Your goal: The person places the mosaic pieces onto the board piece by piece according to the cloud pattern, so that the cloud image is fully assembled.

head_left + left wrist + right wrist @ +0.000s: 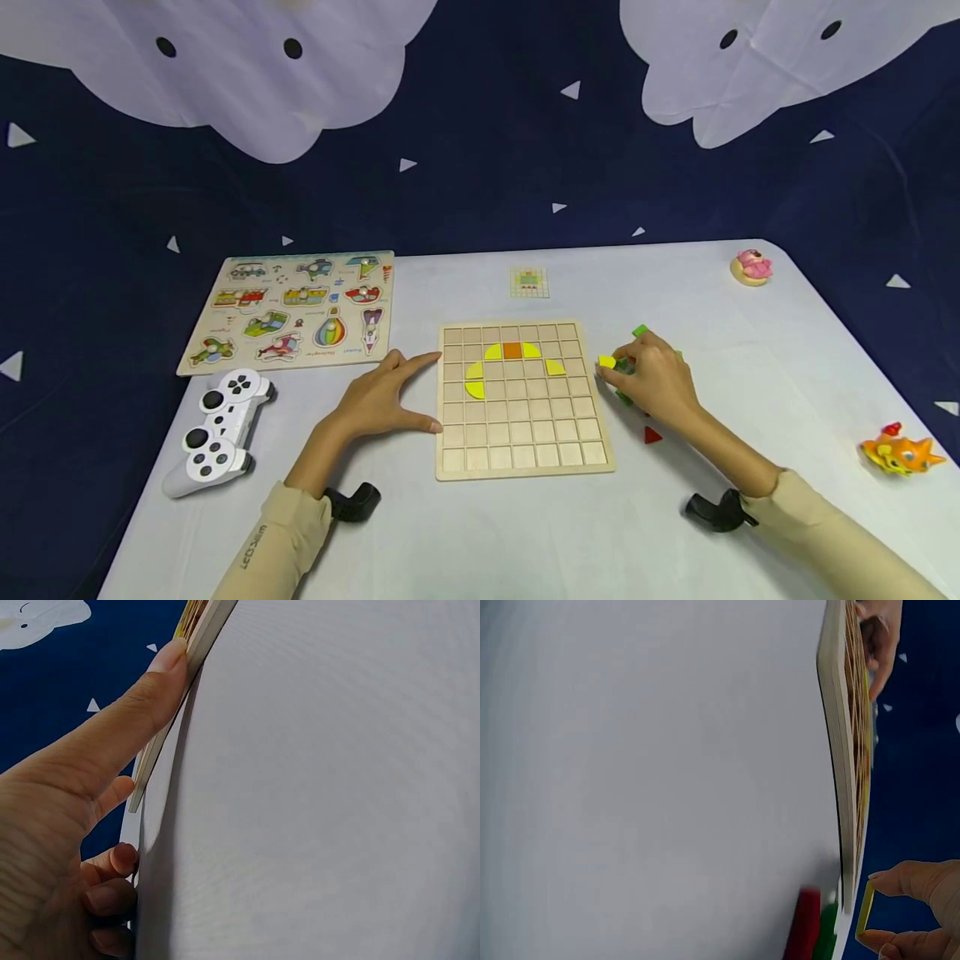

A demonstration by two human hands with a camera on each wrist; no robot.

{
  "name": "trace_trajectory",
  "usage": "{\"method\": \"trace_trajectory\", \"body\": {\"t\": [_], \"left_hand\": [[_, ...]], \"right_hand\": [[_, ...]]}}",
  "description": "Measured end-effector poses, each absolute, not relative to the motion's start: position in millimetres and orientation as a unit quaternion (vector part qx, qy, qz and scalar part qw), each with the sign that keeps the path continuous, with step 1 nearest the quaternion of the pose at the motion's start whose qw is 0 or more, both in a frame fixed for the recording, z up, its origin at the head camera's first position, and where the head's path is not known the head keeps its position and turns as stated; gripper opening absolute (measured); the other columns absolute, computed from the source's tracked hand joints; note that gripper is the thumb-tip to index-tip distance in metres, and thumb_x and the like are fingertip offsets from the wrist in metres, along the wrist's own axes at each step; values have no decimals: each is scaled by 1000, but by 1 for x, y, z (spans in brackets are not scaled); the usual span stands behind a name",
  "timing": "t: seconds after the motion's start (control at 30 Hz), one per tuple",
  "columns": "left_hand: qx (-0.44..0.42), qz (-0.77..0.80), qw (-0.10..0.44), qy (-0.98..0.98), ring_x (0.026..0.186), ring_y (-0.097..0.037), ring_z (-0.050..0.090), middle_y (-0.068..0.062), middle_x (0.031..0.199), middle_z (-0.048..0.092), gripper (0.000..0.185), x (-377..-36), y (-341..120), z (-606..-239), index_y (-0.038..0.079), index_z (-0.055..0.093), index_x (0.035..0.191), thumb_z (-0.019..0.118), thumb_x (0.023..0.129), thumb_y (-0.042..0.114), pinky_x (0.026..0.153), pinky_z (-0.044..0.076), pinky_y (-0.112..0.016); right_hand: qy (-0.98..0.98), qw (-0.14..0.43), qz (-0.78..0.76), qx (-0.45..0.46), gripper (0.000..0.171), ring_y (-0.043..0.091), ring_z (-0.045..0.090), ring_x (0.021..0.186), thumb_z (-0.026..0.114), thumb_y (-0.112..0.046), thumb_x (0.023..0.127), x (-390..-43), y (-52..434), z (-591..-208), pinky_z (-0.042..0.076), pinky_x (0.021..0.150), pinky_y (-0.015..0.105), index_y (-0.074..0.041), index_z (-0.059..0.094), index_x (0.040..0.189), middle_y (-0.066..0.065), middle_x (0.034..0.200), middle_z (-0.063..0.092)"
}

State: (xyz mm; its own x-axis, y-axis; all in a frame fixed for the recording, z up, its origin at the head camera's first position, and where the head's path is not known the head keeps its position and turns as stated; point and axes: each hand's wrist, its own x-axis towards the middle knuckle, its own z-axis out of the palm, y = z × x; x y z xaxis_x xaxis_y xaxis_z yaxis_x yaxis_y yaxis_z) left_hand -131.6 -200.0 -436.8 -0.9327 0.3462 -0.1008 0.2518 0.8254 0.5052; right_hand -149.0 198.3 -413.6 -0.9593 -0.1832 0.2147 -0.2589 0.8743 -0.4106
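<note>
My right hand (656, 379) pinches a thin, light, stiff yellow tile (607, 362) by its edges just right of the grid board (525, 462), which my open left hand (382, 400) steadies on the desk (480, 533).

White table (480, 533) bearing grid board (523, 457)
</note>
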Motion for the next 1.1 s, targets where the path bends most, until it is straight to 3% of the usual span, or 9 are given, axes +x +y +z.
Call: {"method": "trace_trajectory", "body": {"t": [0.77,1.1], "left_hand": [[162,249,87,951,70,-16,42,-2,95,42,107,-132,-200,-440,31,44,150,85,58,67,61,36,-30],[161,254,86,950,69,-16,42,-2,95,42,108,-132,-202,-441,31,43,150,85,58,68,61,35,-30]], "right_hand": [[-956,60,227,178,31,12,49,67,86,-24,76,-134,152,-421,41,58,29,0,76,92,4,82,57],[-948,79,252,178,24,11,44,62,86,-21,76,-131,141,-429,38,56,26,-2,74,83,0,74,52]]}}
